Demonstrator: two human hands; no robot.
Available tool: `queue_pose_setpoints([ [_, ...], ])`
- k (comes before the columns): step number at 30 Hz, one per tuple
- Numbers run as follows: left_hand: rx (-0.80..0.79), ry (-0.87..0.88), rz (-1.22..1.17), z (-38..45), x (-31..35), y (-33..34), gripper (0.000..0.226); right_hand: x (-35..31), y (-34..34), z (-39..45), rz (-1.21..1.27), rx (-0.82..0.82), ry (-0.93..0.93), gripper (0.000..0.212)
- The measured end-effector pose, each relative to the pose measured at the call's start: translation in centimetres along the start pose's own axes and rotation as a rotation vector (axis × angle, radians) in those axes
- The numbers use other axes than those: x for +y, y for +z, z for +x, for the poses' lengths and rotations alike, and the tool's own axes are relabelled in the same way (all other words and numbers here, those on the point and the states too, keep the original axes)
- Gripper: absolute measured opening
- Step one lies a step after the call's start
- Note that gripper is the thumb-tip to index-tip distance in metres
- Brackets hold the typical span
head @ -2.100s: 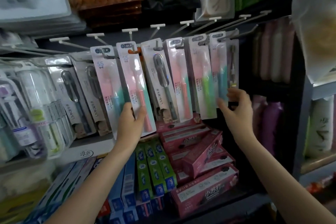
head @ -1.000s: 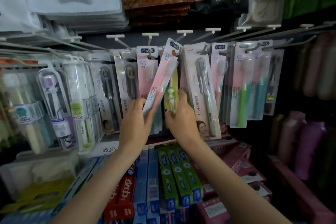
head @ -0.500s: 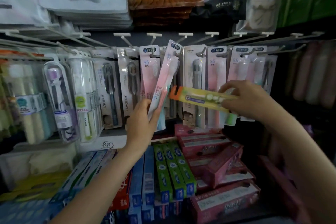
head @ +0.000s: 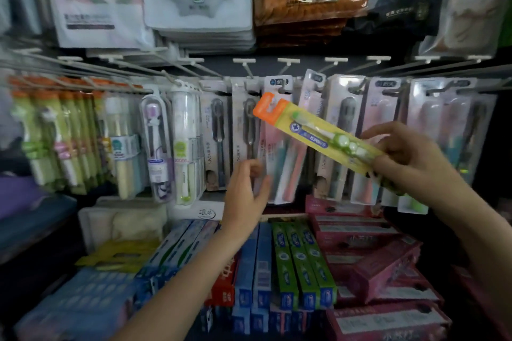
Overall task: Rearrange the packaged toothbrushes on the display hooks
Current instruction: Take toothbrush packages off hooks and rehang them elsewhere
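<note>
**Yellow pack in my right hand, looking for its hook**

Head view: my right hand (head: 407, 158) pinches the yellow pack (head: 321, 137) near its lower end, thumb and fingers closed across the card. The pack slants up and to the left, its orange hang tab (head: 270, 106) out in front of the hanging rows and clear of every hook (head: 286, 62). My left hand (head: 245, 191) is empty, fingers loosely curled, just in front of the pink pack (head: 289, 169) at the middle of the rack; I cannot tell whether a fingertip touches it.

I judge the yellow pack to be very light: thin card with a clear blister over a small green brush. The card should be stiff along its length but will bend or crease if squeezed hard, and the blister looks slick, so a grip on the flat card edges is safer than one on the bubble. Held by the low end as now, the tab end can wag; taking it nearer the tab, with thumb in front and fingers behind, would give better aim at a hook tip. The hole in the tab looks small, so it needs to go on square.

The orange-topped packs (head: 55, 130) at the left end of the rack look like its kin, so that is probably its place. Toothpaste boxes (head: 302, 266) lie on the shelf below.
</note>
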State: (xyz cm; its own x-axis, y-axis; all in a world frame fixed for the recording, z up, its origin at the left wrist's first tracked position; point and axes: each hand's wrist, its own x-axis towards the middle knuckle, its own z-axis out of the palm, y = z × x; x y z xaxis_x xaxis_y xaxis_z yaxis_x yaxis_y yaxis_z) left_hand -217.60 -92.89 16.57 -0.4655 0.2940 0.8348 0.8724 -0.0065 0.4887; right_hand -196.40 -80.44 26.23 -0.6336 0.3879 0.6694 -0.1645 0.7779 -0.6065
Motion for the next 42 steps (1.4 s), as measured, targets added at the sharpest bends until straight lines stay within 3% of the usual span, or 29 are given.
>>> queue_pose_setpoints([
  [8, 0.166, -0.145, 0.120, -1.0, -4.1, -12.3, 0.024, -2.0, 12.3, 3.0, 0.039, -0.206, -0.144, 0.027],
  [15, 0.421, -0.260, 0.239, -1.2, -8.2, -24.1, 0.026, -7.0, 25.2, 4.3, 0.130, -0.405, -0.222, 0.028],
  [23, 0.420, -0.268, 0.174, 0.1, -11.1, -30.8, 0.018, -12.9, 36.9, 6.0, 0.276, -0.394, -0.237, 0.031],
  [32, 0.319, -0.286, 0.019, 4.0, -10.9, -31.7, 0.026, -15.1, 41.5, 7.4, 0.219, -0.112, -0.234, 0.043],
  [37, 0.275, -0.382, -0.020, 4.7, -11.4, -31.2, 0.027, -14.3, 41.4, 6.8, 0.218, -0.136, -0.289, 0.042],
  [39, 0.299, -0.404, 0.035, 4.5, -11.3, -30.9, 0.030, -14.1, 40.8, 6.7, 0.167, -0.160, -0.323, 0.038],
  [42, 0.475, -0.357, 0.232, 4.1, -10.7, -30.6, 0.033, -13.2, 38.6, 6.6, 0.167, -0.145, -0.318, 0.033],
])
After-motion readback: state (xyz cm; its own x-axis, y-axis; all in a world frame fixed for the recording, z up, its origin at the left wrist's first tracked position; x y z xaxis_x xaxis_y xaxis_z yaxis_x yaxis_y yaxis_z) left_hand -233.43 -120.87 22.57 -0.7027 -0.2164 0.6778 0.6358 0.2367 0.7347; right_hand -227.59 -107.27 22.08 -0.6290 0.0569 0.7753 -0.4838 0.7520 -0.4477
